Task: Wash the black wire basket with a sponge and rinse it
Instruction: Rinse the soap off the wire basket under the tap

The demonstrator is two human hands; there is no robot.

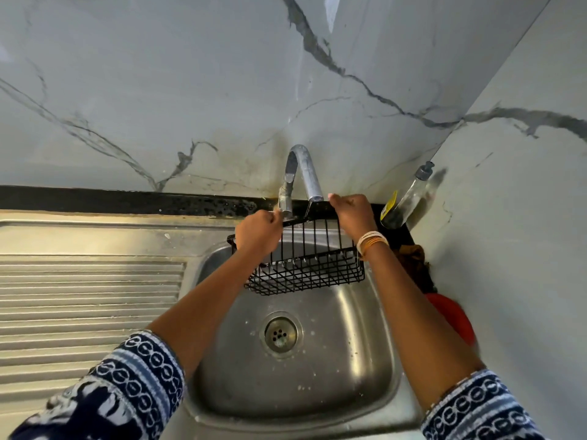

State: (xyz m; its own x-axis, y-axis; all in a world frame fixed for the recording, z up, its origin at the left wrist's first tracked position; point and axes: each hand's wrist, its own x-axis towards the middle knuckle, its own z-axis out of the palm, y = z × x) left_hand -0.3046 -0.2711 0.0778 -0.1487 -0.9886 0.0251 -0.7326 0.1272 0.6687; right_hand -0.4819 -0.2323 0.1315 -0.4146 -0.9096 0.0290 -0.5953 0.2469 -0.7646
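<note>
Nearest me, my two patterned sleeves (127, 389) frame the steel sink (365, 360), with its round drain (281, 335) in the middle of the wet bowl and the ridged draining board (89, 300) off to my left. A red thing (454, 315) shows at the right edge of the sink, partly hidden by my right forearm, with a dark brown cloth (413, 258) just behind it.

Further out, I hold the black wire basket (305, 265) up over the back half of the bowl, tilted so its grid bottom faces me. My left hand (259, 233) has its fingers curled around the basket's upper rim on the left side, and my right hand (352, 215), with bangles (371, 242) at the wrist, is clenched on the rim at the right. The basket sits directly under the spout of the curved metal tap (301, 173); whether water runs, I cannot tell.

Beyond, a clear pump bottle (406, 198) leans in the corner on the black ledge (111, 201), against the veined marble wall (190, 90)
</note>
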